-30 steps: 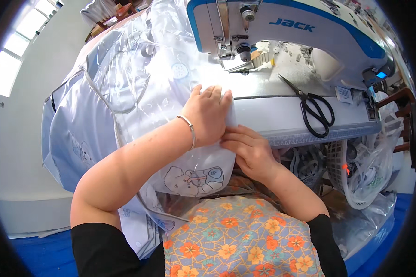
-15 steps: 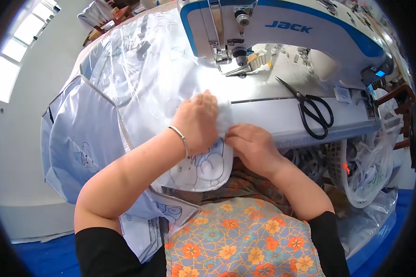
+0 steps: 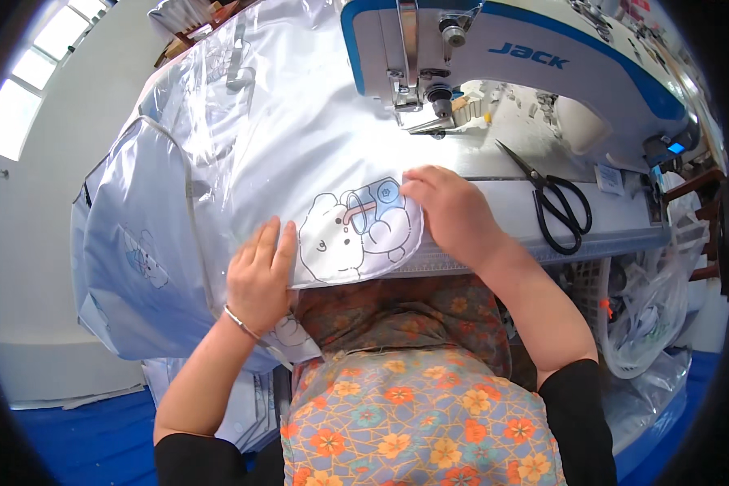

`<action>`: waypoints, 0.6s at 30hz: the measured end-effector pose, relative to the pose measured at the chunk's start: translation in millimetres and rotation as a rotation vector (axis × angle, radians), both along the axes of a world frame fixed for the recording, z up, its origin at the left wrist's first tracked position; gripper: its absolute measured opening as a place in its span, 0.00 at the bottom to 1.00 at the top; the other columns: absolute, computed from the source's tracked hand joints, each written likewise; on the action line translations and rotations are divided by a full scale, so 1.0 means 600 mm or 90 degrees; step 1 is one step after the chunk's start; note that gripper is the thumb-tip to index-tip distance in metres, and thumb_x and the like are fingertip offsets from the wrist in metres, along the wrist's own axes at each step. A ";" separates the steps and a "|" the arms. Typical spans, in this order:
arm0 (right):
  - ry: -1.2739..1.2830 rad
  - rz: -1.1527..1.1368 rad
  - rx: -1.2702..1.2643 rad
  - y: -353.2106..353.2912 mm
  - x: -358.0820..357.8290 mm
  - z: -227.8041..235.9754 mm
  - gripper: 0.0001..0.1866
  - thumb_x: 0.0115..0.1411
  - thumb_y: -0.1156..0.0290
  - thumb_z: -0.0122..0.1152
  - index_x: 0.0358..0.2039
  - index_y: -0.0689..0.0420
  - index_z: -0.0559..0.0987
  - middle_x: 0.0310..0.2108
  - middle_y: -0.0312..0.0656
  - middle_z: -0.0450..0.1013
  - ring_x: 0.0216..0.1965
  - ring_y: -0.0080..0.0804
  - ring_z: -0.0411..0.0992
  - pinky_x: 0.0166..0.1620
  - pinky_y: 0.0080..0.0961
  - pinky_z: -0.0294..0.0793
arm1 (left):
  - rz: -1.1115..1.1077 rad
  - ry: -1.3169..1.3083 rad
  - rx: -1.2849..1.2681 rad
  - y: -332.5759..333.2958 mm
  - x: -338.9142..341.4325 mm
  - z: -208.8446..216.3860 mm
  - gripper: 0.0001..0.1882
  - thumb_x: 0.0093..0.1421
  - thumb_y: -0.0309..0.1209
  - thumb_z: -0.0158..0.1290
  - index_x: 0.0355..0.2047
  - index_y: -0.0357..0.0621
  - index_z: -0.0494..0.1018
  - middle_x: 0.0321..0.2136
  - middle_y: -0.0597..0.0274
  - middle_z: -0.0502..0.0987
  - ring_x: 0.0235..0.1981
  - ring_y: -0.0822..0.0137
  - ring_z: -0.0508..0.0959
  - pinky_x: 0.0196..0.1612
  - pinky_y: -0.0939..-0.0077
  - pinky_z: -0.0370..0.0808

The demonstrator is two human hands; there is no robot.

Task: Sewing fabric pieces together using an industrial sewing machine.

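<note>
A large glossy white fabric [image 3: 259,154] spreads over the table to the left of the sewing machine [image 3: 494,57]. Its rounded near corner carries a printed cartoon bear [image 3: 332,239] and lies flat at the table's front edge. My left hand [image 3: 259,271] rests on the fabric left of the bear, fingers stretched out. At the corner's right edge, my right hand [image 3: 454,211] pinches the fabric between thumb and fingers. The needle and presser foot area [image 3: 437,121] sits beyond my right hand, with fabric beside it.
Black-handled scissors [image 3: 555,198] lie on the machine bed to the right. Below the table edge stands a white plastic basket [image 3: 616,324] with clear plastic bags. A dark-edged fold of pale fabric [image 3: 142,235] hangs off the table at left.
My left hand has drawn back toward me and left, its fingers now spread. The right hand has moved up and right. The printed corner, partly covered before, now lies flat and in sight.
</note>
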State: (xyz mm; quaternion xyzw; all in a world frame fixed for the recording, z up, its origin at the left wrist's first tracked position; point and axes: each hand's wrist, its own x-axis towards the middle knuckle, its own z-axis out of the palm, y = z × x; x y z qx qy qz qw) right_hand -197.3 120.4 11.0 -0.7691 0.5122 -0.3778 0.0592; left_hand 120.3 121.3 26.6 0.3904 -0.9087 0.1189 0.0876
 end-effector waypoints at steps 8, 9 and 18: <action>0.078 0.016 -0.041 0.031 0.003 -0.007 0.15 0.51 0.80 0.63 0.41 0.56 0.84 0.40 0.41 0.79 0.46 0.40 0.78 0.48 0.33 0.80 | -0.158 0.041 0.006 -0.071 -0.003 0.023 0.25 0.54 0.23 0.51 0.54 0.46 0.76 0.51 0.55 0.77 0.48 0.56 0.79 0.50 0.61 0.76; 0.079 0.016 -0.041 0.025 0.002 -0.009 0.15 0.51 0.80 0.63 0.41 0.56 0.84 0.40 0.41 0.79 0.46 0.40 0.78 0.48 0.33 0.80 | -0.179 0.049 0.012 -0.079 0.001 0.027 0.25 0.53 0.23 0.52 0.54 0.47 0.76 0.49 0.56 0.78 0.48 0.56 0.80 0.49 0.63 0.78; 0.151 -0.007 -0.081 -0.025 0.011 -0.011 0.14 0.56 0.78 0.62 0.44 0.58 0.82 0.44 0.46 0.79 0.48 0.43 0.78 0.50 0.35 0.79 | -0.206 -0.053 0.019 -0.154 0.002 0.040 0.28 0.50 0.22 0.54 0.55 0.49 0.75 0.51 0.56 0.78 0.50 0.55 0.80 0.49 0.65 0.80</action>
